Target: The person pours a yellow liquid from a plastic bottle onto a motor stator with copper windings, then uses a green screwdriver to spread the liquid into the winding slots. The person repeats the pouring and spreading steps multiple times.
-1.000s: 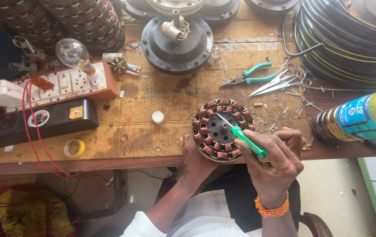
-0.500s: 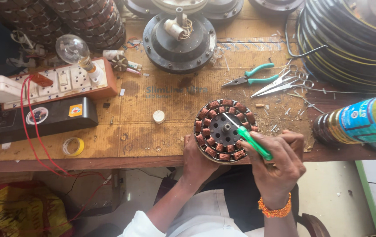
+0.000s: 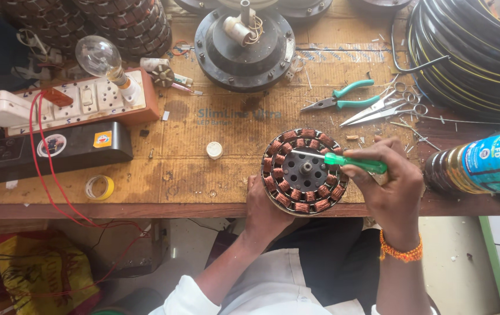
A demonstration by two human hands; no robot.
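Fingers (image 3: 359, 170) of the right hand (image 3: 391, 181) are clamping a green screwdriver (image 3: 343, 160), its tip lying across the stator (image 3: 304, 171); the left hand (image 3: 263, 205) is gripping the stator's near rim at the bench (image 3: 203, 140) edge; beyond are lying pliers (image 3: 337, 98), scissors (image 3: 385, 108) and a dark motor housing (image 3: 244, 44)

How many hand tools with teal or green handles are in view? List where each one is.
2. The green-handled screwdriver is in the right hand, over the wound stator. The teal-handled pliers lie on the bench beside the scissors.
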